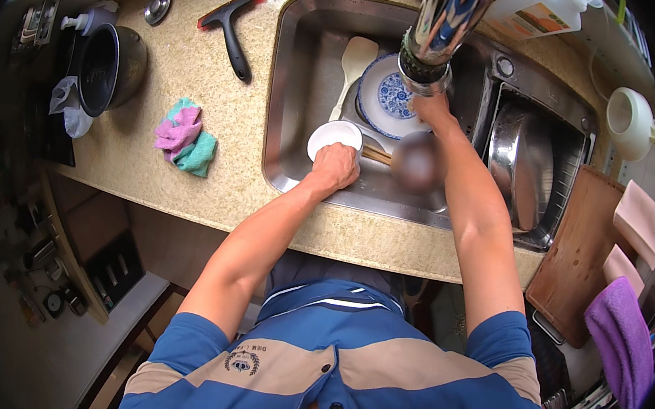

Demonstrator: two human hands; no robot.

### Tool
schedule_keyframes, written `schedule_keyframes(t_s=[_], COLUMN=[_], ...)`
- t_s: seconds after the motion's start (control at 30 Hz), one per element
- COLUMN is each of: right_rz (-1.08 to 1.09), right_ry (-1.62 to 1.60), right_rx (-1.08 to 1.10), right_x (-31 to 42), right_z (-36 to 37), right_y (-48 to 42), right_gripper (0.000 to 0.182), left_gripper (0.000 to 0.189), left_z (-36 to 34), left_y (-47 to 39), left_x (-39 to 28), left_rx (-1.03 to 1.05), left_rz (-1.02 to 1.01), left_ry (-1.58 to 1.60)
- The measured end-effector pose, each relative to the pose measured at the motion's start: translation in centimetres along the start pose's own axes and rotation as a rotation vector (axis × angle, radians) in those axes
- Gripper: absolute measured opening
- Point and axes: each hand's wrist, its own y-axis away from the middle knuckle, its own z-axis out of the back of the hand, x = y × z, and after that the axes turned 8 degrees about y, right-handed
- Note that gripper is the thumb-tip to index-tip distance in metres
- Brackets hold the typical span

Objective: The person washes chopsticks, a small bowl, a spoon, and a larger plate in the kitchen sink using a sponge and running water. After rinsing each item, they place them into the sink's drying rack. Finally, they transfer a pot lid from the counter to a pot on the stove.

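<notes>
My left hand [336,166] grips the near right side of a small white bowl [335,133] in the left front of the stainless steel sink [301,82]. My right hand [433,109] reaches over the right edge of a white plate with a blue floral pattern [397,95]. The faucet [429,65] hides part of that hand, so its grip is unclear. A pale spatula [354,66] lies left of the plate. Wooden chopsticks [376,154] stick out between the bowl and a blurred, round brownish thing [420,163].
A steel pan [520,165] stands in the right basin. On the left counter lie a squeegee [235,33], pink and green cloths [186,137], a sink strainer [157,7] and a dark pot [113,71]. A wooden cutting board [583,249] leans at right, near a purple towel [622,337].
</notes>
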Motion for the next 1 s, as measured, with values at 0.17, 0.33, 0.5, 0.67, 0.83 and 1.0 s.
schedule_keyframes(t_s=[0.17, 0.33, 0.5, 0.67, 0.83, 1.0], right_rz=[0.009, -0.202, -0.409, -0.307, -0.472, -0.460], right_ry=[-0.090, -0.636, -1.124, -1.228, -1.402, -1.395], right_rx=[-0.081, 0.088, 0.184, 0.262, 0.250, 0.112], right_x=[-2.2, 1.6, 3.7, 3.9, 3.4, 3.5], right_z=[0.2, 3.9, 5.5, 5.4, 5.3, 6.3], right_y=[-1.7, 1.9, 6.5, 10.3, 12.8, 13.9], right_gripper=[0.046, 0.049, 0.053, 0.042, 0.035, 0.041], left_gripper=[0.024, 0.032, 0.022, 0.034, 0.033, 0.029], left_z=[-0.9, 1.9, 2.6, -0.4, 3.5, 10.7], left_y=[-1.1, -1.9, -7.7, -11.9, -10.0, -1.8], left_x=[-1.3, -0.2, 5.9, 9.4, 6.5, 0.8], left_rx=[0.181, -0.145, -0.379, -0.063, -0.135, -0.254], left_rz=[0.000, -0.037, 0.285, 0.374, 0.276, 0.212], left_ry=[-0.002, 0.162, 0.299, 0.426, 0.128, 0.309])
